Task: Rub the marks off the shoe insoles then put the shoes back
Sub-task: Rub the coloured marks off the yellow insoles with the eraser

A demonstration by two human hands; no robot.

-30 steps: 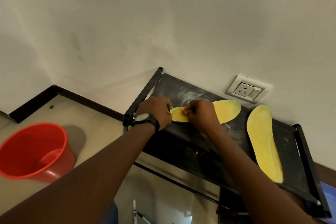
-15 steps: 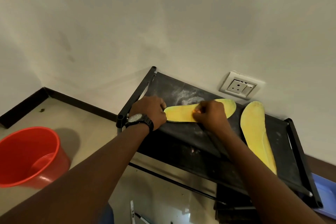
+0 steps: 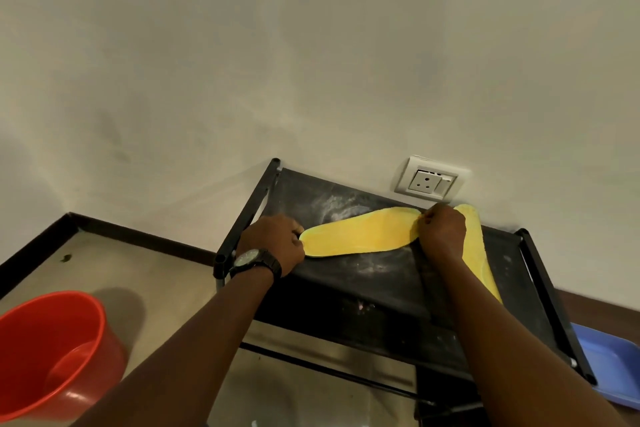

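Two yellow insoles on the black rack (image 3: pixel 381 288), both hands at one.
I see the left hand (image 3: pixel 273 243) curled round the heel end of the first insole (image 3: pixel 360 236), which lies flat on the top shelf. The right hand (image 3: pixel 441 232) is fisted on its toe end, and I cannot tell what it grips. The second insole (image 3: pixel 478 253) lies just beside, partly under that arm.

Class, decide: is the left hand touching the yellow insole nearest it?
Touching: the head view shows the left hand holding that insole by its end, no gap.
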